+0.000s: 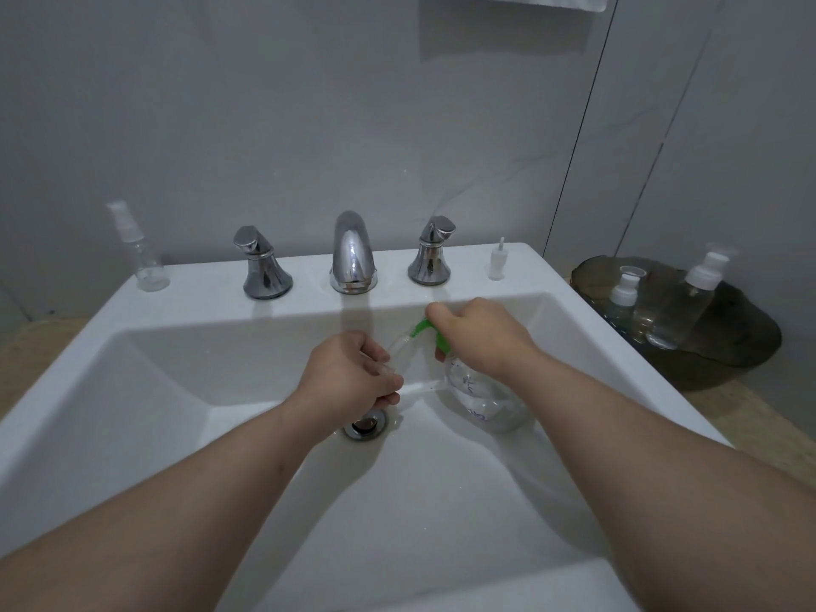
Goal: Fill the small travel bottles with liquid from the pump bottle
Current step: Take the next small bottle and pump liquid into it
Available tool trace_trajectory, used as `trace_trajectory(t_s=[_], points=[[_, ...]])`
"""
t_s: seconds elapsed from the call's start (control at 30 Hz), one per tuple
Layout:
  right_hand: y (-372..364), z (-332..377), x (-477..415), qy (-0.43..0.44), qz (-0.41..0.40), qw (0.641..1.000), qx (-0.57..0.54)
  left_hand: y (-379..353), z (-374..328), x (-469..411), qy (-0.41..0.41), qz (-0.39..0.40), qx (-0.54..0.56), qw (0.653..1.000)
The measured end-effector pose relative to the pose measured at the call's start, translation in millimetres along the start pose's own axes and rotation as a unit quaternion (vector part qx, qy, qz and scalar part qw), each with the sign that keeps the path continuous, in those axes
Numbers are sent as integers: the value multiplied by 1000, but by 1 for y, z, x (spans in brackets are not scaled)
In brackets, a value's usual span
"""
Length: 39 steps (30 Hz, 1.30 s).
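Holding travel bottle [398, 345], left hand [349, 377]; right hand [477, 333] seemingly gripping pump bottle [483, 401]

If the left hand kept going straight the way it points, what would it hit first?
Most likely the green pump head of the pump bottle, which the right hand grips; the left hand holds a small travel bottle toward it. Depth is unclear.

Single view: head-worn wide-angle camera, facing forward and down.
Lens sits close above the near rim of the sink [145, 311]; faucet [352, 254] centred, wall [309, 103] behind; left hand [349, 377] and right hand [477, 333] mid-frame, arms [185, 501] entering from the bottom corners.
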State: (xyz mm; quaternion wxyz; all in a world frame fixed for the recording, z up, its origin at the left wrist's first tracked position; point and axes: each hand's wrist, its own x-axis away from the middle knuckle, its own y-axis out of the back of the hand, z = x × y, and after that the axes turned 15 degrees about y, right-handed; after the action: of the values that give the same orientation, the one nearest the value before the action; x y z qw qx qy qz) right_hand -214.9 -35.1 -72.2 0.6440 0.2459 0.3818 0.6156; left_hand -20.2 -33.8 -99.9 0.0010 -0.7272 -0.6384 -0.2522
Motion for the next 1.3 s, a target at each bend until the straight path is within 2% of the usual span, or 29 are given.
trace_trajectory(t_s=[0.27, 1.3], points=[[1, 3, 0, 23, -8, 1000, 9, 0, 0, 0, -6, 1, -8, 1000], [1, -3, -2, 9, -19, 1000, -7, -1, -2, 4, -13, 3, -10, 1000]])
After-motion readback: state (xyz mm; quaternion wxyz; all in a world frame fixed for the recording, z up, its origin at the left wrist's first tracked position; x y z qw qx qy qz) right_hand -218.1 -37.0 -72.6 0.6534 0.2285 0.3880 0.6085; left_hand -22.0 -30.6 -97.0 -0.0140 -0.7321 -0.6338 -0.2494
